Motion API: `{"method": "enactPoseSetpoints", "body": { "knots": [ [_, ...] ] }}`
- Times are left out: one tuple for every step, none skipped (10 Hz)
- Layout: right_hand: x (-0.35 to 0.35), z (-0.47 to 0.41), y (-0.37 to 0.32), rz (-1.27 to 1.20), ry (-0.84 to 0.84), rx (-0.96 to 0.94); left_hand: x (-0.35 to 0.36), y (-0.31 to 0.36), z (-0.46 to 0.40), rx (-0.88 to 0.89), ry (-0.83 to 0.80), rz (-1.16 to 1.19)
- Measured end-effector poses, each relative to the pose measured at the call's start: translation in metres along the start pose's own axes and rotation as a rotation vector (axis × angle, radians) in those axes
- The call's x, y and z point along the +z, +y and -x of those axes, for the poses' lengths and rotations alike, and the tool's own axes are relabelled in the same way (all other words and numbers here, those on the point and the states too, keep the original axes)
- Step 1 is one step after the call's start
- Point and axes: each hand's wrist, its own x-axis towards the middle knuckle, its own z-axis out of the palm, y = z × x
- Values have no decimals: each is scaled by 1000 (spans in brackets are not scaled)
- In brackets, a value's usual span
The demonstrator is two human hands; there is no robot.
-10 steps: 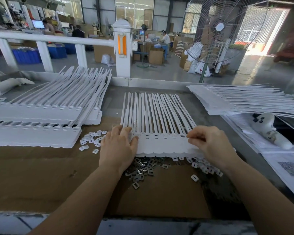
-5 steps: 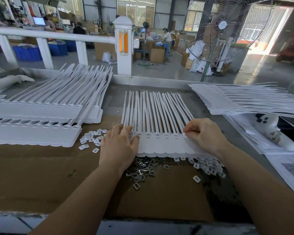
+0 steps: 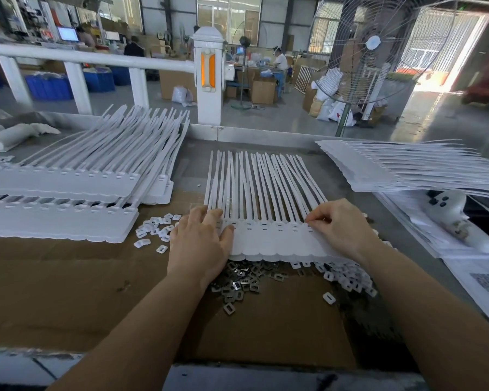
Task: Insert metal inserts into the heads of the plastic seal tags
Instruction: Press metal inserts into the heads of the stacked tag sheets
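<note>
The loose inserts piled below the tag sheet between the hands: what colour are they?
Shiny silver-grey metal inserts, seen in the head view.

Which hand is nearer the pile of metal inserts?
Left. The left hand lies flat on the tag strip, its wrist right over the edge of the metal inserts. The right hand pinches at a tag head farther up and to the right.

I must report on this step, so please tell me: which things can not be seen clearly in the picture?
- Head view: whether the right hand pinches a metal insert at the seal tag strip; its curled fingers hide it.
- Strip's left end: hidden under the left hand.
- Metal inserts: partly hidden under the strip and left wrist.
- Slots in the tag heads: too small to tell filled from empty.
</note>
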Motion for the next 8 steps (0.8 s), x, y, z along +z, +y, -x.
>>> {"method": "enactPoseSetpoints", "body": {
  "knots": [
    [2,5,3,75,16,-29,1,0,0,2,2,-1],
    [3,10,5,111,28,-65,1,0,0,3,3,-5],
    [3,14,6,132,34,-96,1,-1,0,9,7,-12],
    [4,16,9,143,15,-122,1,-1,0,11,7,-22],
    [6,18,9,144,14,-132,2,-1,0,9,11,-22],
    [6,19,7,127,12,-127,2,0,0,9,16,-20],
    [1,21,6,96,-16,-109,2,-1,0,9,15,-22],
    [-4,25,8,64,-15,-77,2,-1,0,10,12,-20]
  ]
}}
